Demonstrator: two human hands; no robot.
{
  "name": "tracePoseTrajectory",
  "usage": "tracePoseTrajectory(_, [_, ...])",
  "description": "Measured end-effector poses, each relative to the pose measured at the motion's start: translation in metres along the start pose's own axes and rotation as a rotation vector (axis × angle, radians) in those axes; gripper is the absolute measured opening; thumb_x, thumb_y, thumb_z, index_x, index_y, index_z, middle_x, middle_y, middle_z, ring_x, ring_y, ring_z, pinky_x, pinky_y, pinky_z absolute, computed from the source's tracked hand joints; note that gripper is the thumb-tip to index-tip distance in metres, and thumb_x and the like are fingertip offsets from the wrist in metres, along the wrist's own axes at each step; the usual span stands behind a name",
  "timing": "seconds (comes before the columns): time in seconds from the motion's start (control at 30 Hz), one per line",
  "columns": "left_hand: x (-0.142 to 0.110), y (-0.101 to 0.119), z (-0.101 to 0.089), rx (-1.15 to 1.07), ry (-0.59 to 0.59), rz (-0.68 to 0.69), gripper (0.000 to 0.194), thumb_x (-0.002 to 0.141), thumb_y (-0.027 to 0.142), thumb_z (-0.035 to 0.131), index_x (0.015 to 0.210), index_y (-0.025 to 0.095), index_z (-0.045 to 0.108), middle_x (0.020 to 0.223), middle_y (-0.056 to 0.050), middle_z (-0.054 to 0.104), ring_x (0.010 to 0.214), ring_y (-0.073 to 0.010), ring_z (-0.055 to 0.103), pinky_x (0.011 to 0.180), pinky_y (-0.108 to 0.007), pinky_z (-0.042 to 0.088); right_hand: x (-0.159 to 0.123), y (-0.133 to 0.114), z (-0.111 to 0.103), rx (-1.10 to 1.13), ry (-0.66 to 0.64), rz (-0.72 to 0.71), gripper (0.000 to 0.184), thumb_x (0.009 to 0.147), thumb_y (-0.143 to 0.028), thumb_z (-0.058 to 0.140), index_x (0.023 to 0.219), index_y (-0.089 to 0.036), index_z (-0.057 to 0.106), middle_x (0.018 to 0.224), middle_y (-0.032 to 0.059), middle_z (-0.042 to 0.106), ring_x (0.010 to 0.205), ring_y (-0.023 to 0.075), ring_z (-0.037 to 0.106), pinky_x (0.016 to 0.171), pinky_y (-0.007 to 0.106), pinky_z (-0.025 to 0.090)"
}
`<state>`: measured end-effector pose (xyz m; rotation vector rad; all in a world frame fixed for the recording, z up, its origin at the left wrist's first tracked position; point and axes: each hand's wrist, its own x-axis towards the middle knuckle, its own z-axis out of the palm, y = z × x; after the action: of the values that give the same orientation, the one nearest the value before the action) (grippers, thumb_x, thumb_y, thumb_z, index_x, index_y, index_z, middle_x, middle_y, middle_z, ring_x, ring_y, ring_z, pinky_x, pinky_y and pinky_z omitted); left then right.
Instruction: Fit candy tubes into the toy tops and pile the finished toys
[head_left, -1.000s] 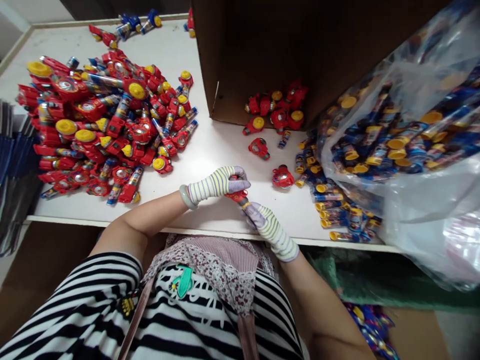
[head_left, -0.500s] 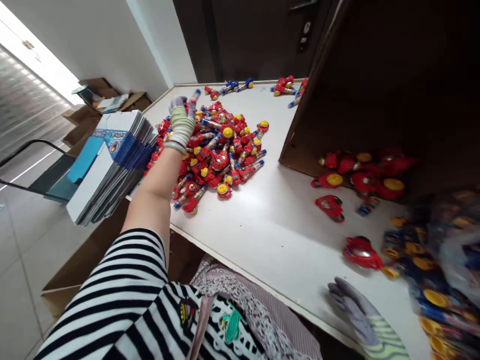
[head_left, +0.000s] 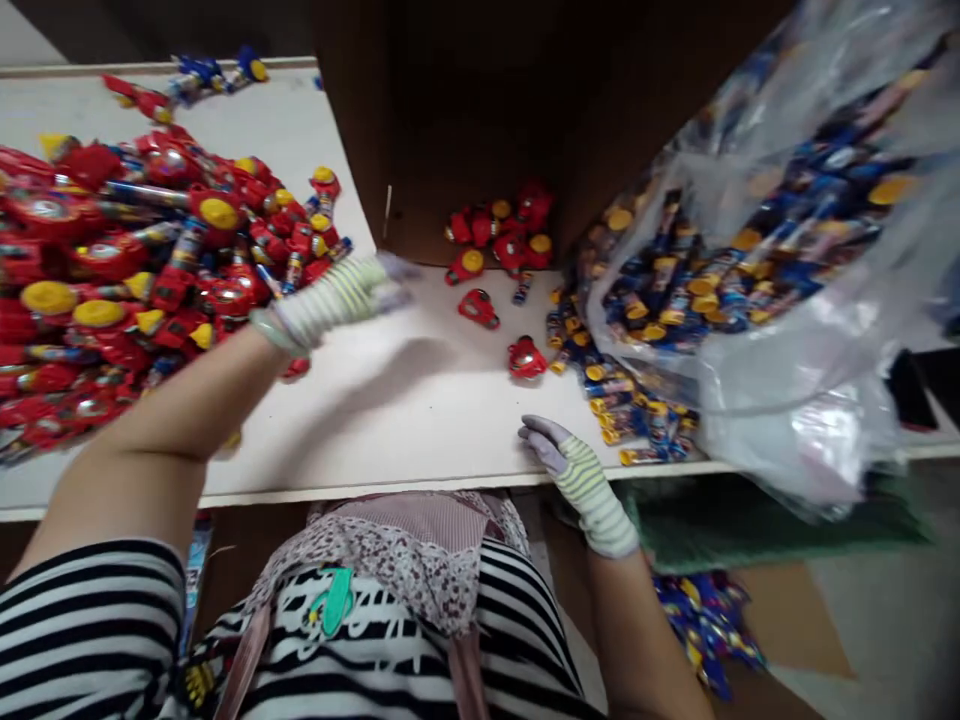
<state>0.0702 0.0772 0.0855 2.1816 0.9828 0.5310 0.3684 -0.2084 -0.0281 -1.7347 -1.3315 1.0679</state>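
Note:
My left hand (head_left: pixel 349 295), in a striped glove with grey fingertips, is over the white table just right of the pile of red toys (head_left: pixel 97 235). Its fingers are blurred but look stretched out, and nothing shows in them. These toys have yellow round parts and printed tubes. My right hand (head_left: pixel 574 465), gloved alike, rests at the table's front edge, fingers extended and holding nothing. Nearest to it are a single red toy (head_left: pixel 526 358) and loose printed tubes with yellow ends (head_left: pixel 611 410). Another red toy (head_left: pixel 478 308) lies farther back.
A dark brown open box (head_left: pixel 465 100) stands on the white table (head_left: pixel 375 430), several red toys (head_left: pixel 510 235) at its mouth. On the right, a clear plastic bag (head_left: pixel 795 400) holds many tubes. Blue toys (head_left: pixel 217 75) lie at the back left. Below are shiny blue-purple packets (head_left: pixel 709 620).
The view has swung right. My left hand has left the far side of the red pile, where a tube showed at its fingers, and moved right. My right hand stays near the front edge.

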Motion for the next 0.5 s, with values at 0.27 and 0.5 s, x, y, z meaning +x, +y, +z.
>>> tracePoseTrajectory(0.27, [0.036, 0.083, 0.231, 0.492, -0.421, 0.261, 0.064, 0.076, 0.041, 0.078, 0.132, 0.015, 0.058, 0.125, -0.021, 0.052, 0.111, -0.0391, 0.053, 0.084, -0.043, 0.046, 0.038, 0.010, -0.056, -0.693, 0.179, -0.124, 0.038, 0.094, -0.029, 0.046, 0.121, -0.017, 0.071, 0.121, 0.0145, 0.071, 0.112, 0.0288, 0.063, 0.101, 0.047, 0.049])
tracePoseTrajectory(0.5, [-0.013, 0.044, 0.198, 0.190, -0.293, 0.212, 0.031, 0.080, 0.027, 0.067, 0.108, 0.014, 0.062, 0.113, -0.015, 0.059, 0.105, -0.0296, 0.055, 0.096, -0.044, 0.046, 0.063, 0.020, -0.073, -0.953, 0.357, 0.122, 0.052, 0.090, -0.022, 0.049, 0.140, -0.011, 0.055, 0.128, 0.0240, 0.062, 0.110, 0.0349, 0.060, 0.091, 0.048, 0.048])
